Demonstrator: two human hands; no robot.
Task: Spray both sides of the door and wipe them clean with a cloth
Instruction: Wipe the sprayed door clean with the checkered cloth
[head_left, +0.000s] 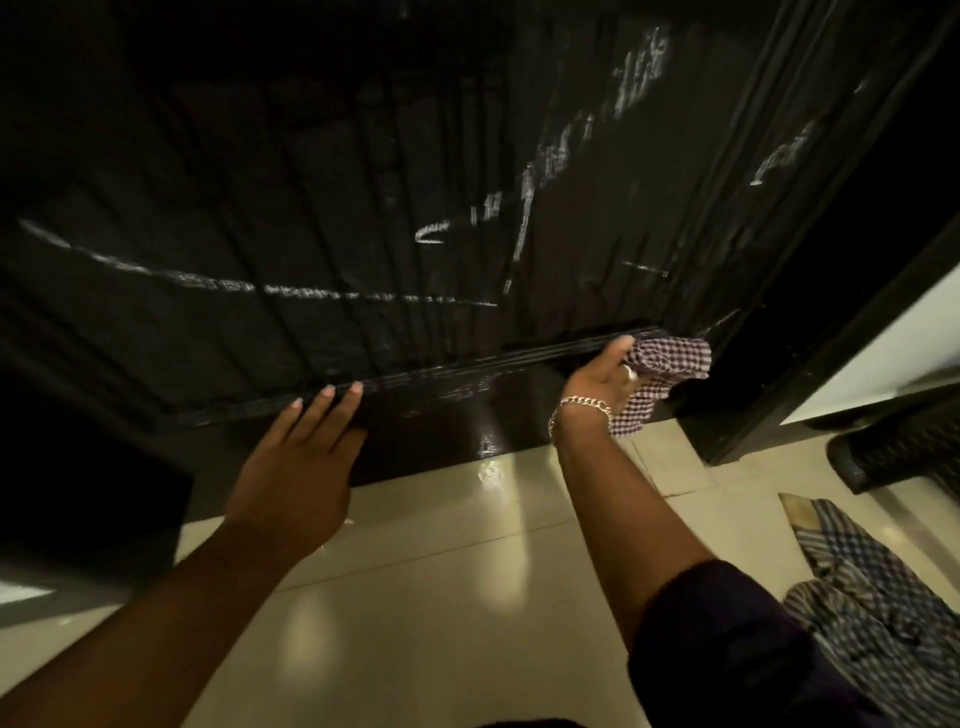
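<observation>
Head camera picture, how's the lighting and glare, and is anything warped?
Head view: dim overall, the black door nearly swallowing its panel detail; bright glare patches on the glossy floor tiles; wide-angle bending curves the door's ridges; the checked cloth in the right hand looks slightly soft.

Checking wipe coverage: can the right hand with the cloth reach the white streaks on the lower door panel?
Probably yes: right hand grips the checked cloth against the black door; nothing blocks the white streaks beside it.

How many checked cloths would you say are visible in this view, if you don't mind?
2: one checked cloth bunched in the right hand against the door's lower corner, another lying on the floor at right.
</observation>
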